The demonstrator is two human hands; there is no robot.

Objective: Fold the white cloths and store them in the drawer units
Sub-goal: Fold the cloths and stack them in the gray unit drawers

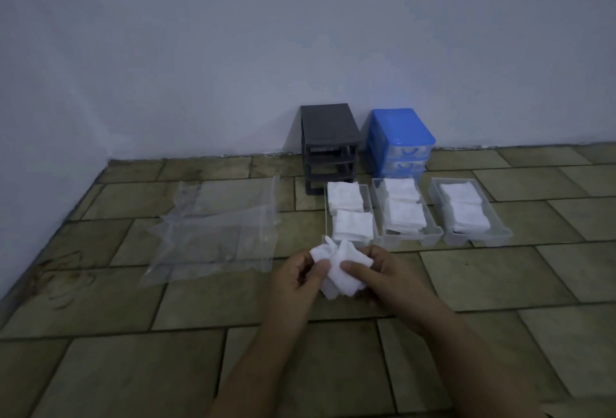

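Observation:
A crumpled white cloth [340, 271] hangs just above the tiled floor between both hands. My left hand [296, 279] pinches its left side and my right hand [383, 276] pinches its right side. Behind it, three clear drawers lie pulled out on the floor: a left drawer [368, 207], a middle drawer [433, 234] and a right drawer [500, 232]. Each holds folded white cloths [346, 199]. A dark grey drawer unit [328, 137] with empty slots and a blue drawer unit [400, 137] stand against the wall.
A clear plastic bag [216, 227] lies flat on the floor to the left of the drawers. The white wall runs along the back, with its base meeting the tiled floor [300, 367] just behind the units.

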